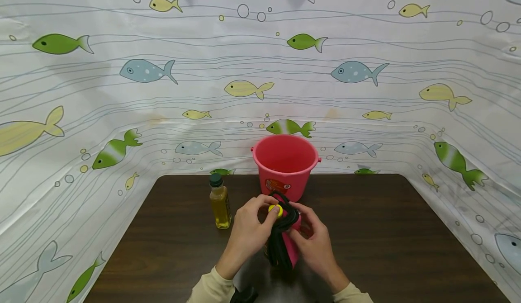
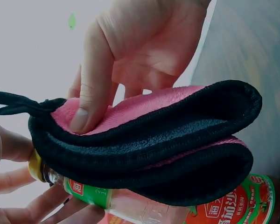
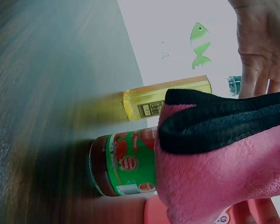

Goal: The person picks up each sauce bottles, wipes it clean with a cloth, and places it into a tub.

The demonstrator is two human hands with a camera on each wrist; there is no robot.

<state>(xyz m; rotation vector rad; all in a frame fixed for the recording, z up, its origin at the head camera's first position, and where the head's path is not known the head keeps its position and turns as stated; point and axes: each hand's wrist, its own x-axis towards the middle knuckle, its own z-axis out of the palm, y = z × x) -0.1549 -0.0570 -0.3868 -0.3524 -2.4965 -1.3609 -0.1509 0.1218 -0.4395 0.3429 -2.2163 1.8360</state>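
Left hand: the left hand (image 1: 249,226) pinches a round yellow screw cap (image 2: 35,167) between thumb and fingers, its other fingers reaching behind the neck just below.
Right hand: the right hand (image 1: 316,244) grips a folded pink plush cloth with black edging and a dark inner face (image 3: 214,172), its thumb pressed into the pink pile near one end.
Cloth: held up in front of the person, folds hanging down, with a black fabric loop (image 2: 35,107) at its upper end, near the cap.
Sauce bottle: a clear glass bottle with green and red tomato-printed labels (image 3: 130,158) carries the yellow cap. It is upright behind the cloth, which hides much of it from the head view; whether the cloth touches the glass, I cannot tell.
Oil bottle: a slim clear bottle of golden oil with a dark green cap (image 1: 221,209) stands upright to the left of the hands, apart from them.
Bucket: a pinkish-red plastic bucket with a front sticker (image 1: 299,183) stands mouth up beyond the hands, at the far edge of the table.
Table: dark brown, wood-grained tabletop (image 1: 163,253) under it all.
Backdrop: white sheeting printed with green, blue and yellow fish (image 1: 407,40) surrounds the far edge and both sides.
Sleeves: cream cuffs (image 1: 211,288) at both wrists.
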